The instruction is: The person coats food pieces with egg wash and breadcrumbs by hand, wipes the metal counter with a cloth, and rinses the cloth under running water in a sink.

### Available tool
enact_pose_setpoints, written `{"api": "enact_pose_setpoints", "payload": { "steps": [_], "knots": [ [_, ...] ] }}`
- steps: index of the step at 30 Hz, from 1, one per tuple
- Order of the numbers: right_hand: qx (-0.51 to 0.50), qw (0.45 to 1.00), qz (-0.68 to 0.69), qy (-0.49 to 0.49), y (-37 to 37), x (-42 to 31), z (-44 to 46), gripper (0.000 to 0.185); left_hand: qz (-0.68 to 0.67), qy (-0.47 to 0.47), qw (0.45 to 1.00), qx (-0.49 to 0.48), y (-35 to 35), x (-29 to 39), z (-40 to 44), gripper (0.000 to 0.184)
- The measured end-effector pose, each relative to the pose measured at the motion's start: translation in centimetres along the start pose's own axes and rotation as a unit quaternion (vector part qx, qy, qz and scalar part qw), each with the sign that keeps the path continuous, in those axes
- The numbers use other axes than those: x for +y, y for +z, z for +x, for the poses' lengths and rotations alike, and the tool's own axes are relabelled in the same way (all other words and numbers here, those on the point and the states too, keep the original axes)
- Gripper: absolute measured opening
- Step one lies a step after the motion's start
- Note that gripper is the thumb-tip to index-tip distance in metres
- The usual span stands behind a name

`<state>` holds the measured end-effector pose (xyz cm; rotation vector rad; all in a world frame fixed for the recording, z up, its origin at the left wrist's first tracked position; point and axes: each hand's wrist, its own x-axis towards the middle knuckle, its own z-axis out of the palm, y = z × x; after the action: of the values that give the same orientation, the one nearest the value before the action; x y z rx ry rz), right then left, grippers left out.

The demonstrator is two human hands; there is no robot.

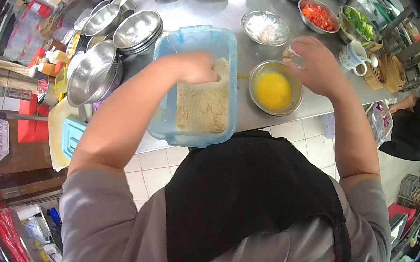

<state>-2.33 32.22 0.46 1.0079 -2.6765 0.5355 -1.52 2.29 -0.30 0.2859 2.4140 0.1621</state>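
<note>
My left hand [198,67] is curled over the crumbs inside a blue plastic tub [165,107]. Its fingertips are hidden, so what it holds, if anything, cannot be seen. Pale breadcrumbs [201,106] cover much of the tub's floor. Above the right rim of a steel bowl with beaten egg [274,90], my right hand [315,63] is bent with its fingers drawn together. Something small and whitish shows at its fingertips, too unclear to name. Just beyond is a steel bowl with white powder [265,28] and a pale lump in it.
Stacked steel bowls [137,31] and a perforated bowl [92,75] stand on the left. At the right are bowls of chopped red pepper [317,15] and green vegetables [358,22], a mug [351,55] and bamboo steamers [391,71]. Another person [412,130] is at the far right.
</note>
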Motion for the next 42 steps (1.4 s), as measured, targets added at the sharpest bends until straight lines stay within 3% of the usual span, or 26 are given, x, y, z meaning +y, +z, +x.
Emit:
{"api": "enact_pose_setpoints", "payload": {
  "steps": [2, 5, 8, 11, 12, 15, 16, 19, 22, 25, 28, 31, 38, 42],
  "knots": [
    [-0.011, 1.0, 0.006, 0.002, -0.2, 0.3, -0.3, 0.022, -0.015, -0.016, 0.998, -0.062, -0.2, -0.2, -0.9, 0.04],
    [-0.027, 0.999, 0.02, -0.008, -0.1, 0.2, -0.5, 0.022, 0.042, 0.073, 0.996, -0.036, 11.1, -5.1, 4.9, 0.039],
    [-0.026, 0.999, 0.024, -0.012, -0.1, 0.0, -0.6, 0.022, 0.149, 0.185, 0.967, -0.093, 8.8, -4.8, 4.7, 0.039],
    [-0.016, 0.999, 0.026, -0.018, -0.2, 0.0, -0.7, 0.021, -0.155, -0.048, 0.983, -0.085, 2.8, -1.9, 0.7, 0.037],
    [-0.013, 0.999, 0.027, -0.021, -0.3, 0.0, -0.6, 0.021, -0.177, -0.025, 0.981, -0.078, 3.0, -1.8, 0.5, 0.036],
    [-0.024, 0.998, 0.042, -0.038, -0.2, -0.3, -0.6, 0.021, -0.007, 0.064, 0.997, -0.051, 9.4, -2.0, 2.1, 0.037],
    [-0.028, 0.998, 0.047, -0.039, -0.1, -0.4, -0.6, 0.021, -0.043, 0.1, 0.993, -0.044, 9.4, -2.7, 2.7, 0.039],
    [-0.034, 0.997, 0.055, -0.042, 0.1, -0.5, -0.8, 0.021, -0.107, -0.015, 0.989, -0.1, 6.2, -2.3, 3.4, 0.042],
    [-0.025, 0.997, 0.055, -0.041, -0.3, -0.7, -1.1, 0.021, -0.166, -0.008, 0.986, -0.002, 2.2, -1.2, 1.6, 0.041],
    [-0.02, 0.997, 0.061, -0.043, -0.2, -0.7, -1.2, 0.02, 0.014, 0.092, 0.992, 0.081, 10.7, -5.5, 7.1, 0.037],
    [-0.03, 0.997, 0.065, -0.035, 0.2, -0.2, -2.0, 0.021, -0.184, -0.04, 0.982, -0.033, 6.6, -2.4, 3.1, 0.037],
    [-0.033, 0.998, 0.046, -0.023, -0.5, -0.1, -2.3, 0.022, 0.002, -0.048, 0.997, 0.063, 7.4, -0.4, -1.0, 0.047],
    [-0.02, 0.997, 0.06, -0.048, 0.3, 0.3, -2.4, 0.023, 0.034, -0.032, 0.99, 0.133, 11.0, -1.3, -0.7, 0.04],
    [-0.048, 0.997, 0.055, -0.041, -0.2, 0.3, -2.3, 0.024, 0.055, -0.036, 0.991, 0.113, 6.5, -0.6, -2.4, 0.042]
  ]
}}
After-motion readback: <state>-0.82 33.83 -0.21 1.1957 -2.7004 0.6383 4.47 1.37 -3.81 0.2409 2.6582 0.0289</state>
